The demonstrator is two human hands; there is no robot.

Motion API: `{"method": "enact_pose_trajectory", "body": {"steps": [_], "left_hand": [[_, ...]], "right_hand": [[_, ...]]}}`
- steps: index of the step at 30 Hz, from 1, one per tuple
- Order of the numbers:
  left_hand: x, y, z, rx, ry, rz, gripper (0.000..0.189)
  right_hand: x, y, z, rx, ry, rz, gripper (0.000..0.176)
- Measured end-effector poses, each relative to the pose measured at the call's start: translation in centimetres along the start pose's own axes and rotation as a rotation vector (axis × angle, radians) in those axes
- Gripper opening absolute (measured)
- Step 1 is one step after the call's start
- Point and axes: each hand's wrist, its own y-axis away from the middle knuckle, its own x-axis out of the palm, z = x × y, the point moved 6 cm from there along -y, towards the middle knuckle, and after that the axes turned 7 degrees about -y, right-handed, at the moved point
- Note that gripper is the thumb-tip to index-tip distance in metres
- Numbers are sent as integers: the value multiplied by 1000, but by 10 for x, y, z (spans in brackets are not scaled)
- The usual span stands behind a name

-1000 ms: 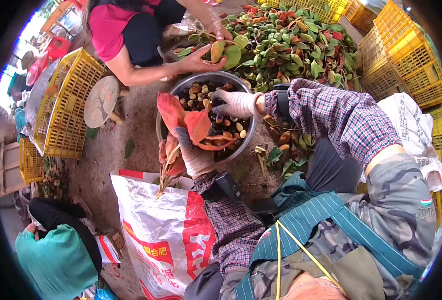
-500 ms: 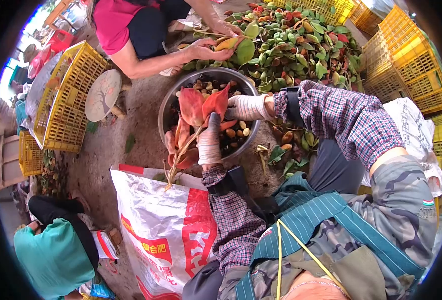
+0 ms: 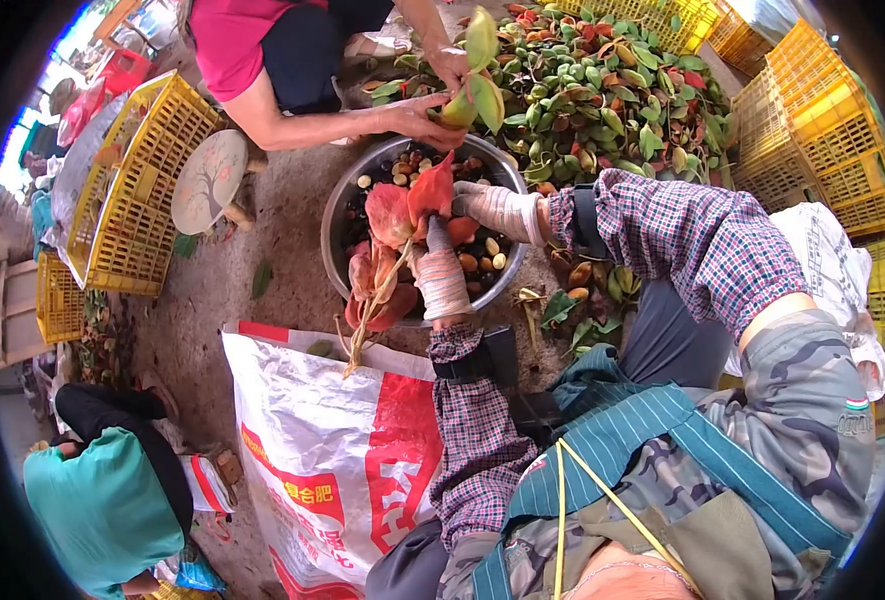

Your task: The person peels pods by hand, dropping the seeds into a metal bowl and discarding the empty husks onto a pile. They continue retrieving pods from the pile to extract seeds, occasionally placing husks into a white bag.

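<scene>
My left hand (image 3: pixel 439 275), in a grey-and-white striped glove, is closed on a bunch of red seed pods (image 3: pixel 391 215) with long dry stalks. Wearing a similar glove, my right hand (image 3: pixel 499 209) has its fingers against the edge of the upright red pod at the bunch's right side; the fingertips are partly hidden. Both hands are over a metal basin (image 3: pixel 327 240) containing brown and pale seeds (image 3: pixel 470 262). The stalks (image 3: pixel 365 330) hang over the basin's near rim, toward a white-and-red sack (image 3: pixel 303 400).
Across the basin, a person's hands (image 3: pixel 433 122) hold green pods (image 3: pixel 478 100). Behind them lies a big pile of green and red pods (image 3: pixel 593 90). Yellow crates (image 3: pixel 823 110) stand on the right and another crate (image 3: pixel 143 190) on the left, near a round stool (image 3: pixel 210 185).
My left hand has shifted slightly right and down, and the upright red pod has tilted. The other person's hands have turned the green pods more upright and moved them nearer the basin.
</scene>
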Motion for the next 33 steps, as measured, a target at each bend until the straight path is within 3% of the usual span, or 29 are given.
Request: {"method": "enact_pose_trajectory", "body": {"steps": [1, 3, 5, 7, 9, 11, 13, 15, 17, 19, 21, 22, 24, 28, 32, 33], "left_hand": [[-1, -7, 7, 51, 7, 2, 49], [-5, -13, 13, 226, -620, 33, 48], [-5, -15, 16, 348, -770, -25, 48], [-7, -16, 23, 391, -470, -132, 48], [-9, -27, 43, 418, -229, -163, 50], [-12, -22, 34, 543, -345, -200, 52], [-11, -6, 20, 775, -795, -272, 54], [-11, -25, 52, 515, -443, -67, 54], [-6, -6, 32, 706, -785, -105, 55], [-4, 1, 18, 736, -879, -65, 57], [-7, -2, 12, 761, -835, 13, 57], [-7, -2, 11, 792, -932, 24, 51], [-6, -1, 10, 849, -1123, 41, 40], [-6, 1, -3, 536, -369, 47, 44], [3, 18, -24, 377, -236, 216, 35], [8, 20, -26, 354, -123, 273, 35]], "right_hand": [[0, 5, 2, 54, -88, -32, 32], [3, 8, 9, 140, -100, -82, 36], [8, 13, 20, 143, -112, -97, 39], [17, 25, 49, 67, -125, -77, 41], [16, 23, 37, 106, -118, -48, 45], [16, 18, 35, 107, -18, -10, 46], [18, 18, 40, 111, -44, 115, 41], [20, 23, 55, 112, -73, 239, 37], [22, 32, 66, 176, -146, 206, 32], [23, 39, 70, 287, -209, 195, 31], [20, 20, 31, 166, -84, 372, 25], [20, 16, 32, 48, 118, 481, 22], [16, 17, 22, 85, 8, 513, 16], [10, 22, 15, 253, 47, 457, 14], [26, 2, -15, 87, 401, 639, 18], [21, 7, -13, -51, 413, 533, 22]]}}
